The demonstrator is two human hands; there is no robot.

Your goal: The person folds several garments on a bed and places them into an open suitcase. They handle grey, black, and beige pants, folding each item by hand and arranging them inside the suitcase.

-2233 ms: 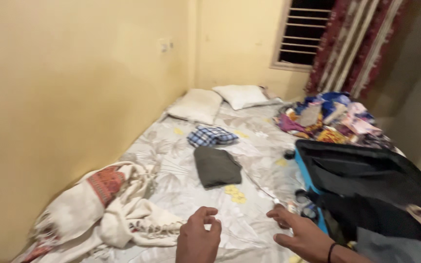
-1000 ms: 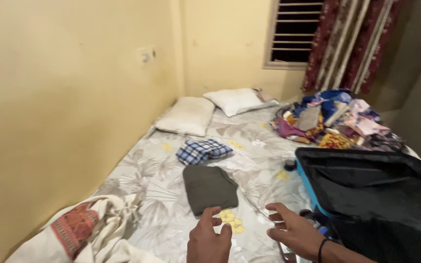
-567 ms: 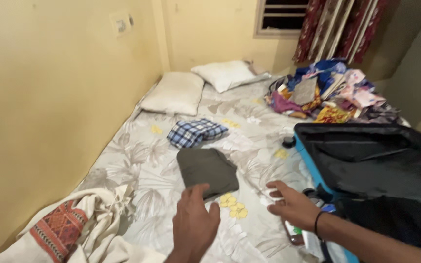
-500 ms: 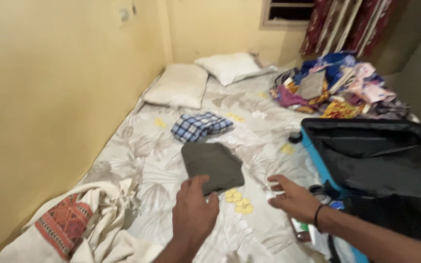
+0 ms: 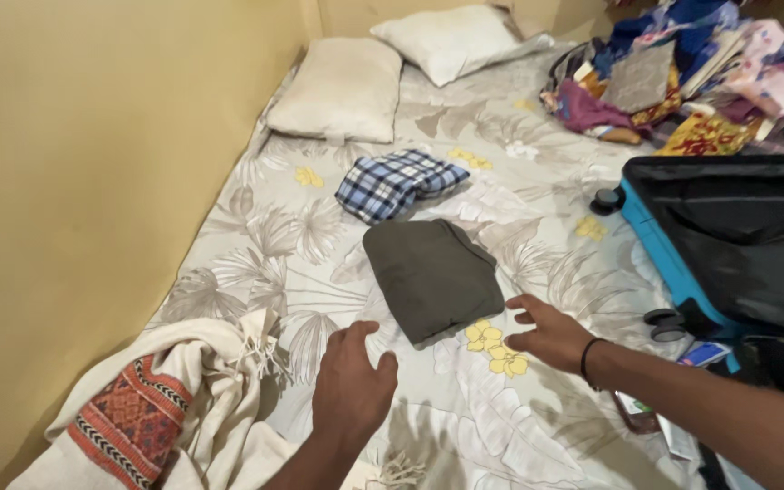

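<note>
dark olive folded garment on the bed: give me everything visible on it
The folded olive garment is a dark grey-green, matte woven-looking cloth, folded into a rough rectangle with stacked layers showing at its far right edge. It lies flat on the floral bedsheet, turned slightly askew, just nearer than the blue checked folded cloth. The left hand and right hand flank its near edge, fingers spread, neither clearly touching it.

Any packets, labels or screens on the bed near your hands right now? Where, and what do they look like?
Small flat packet: beside the suitcase wheels, rectangular, blue and white with red.
Flat wrapper: on the sheet under the right forearm, dark, partly hidden.
No screens or signs in view.
</note>
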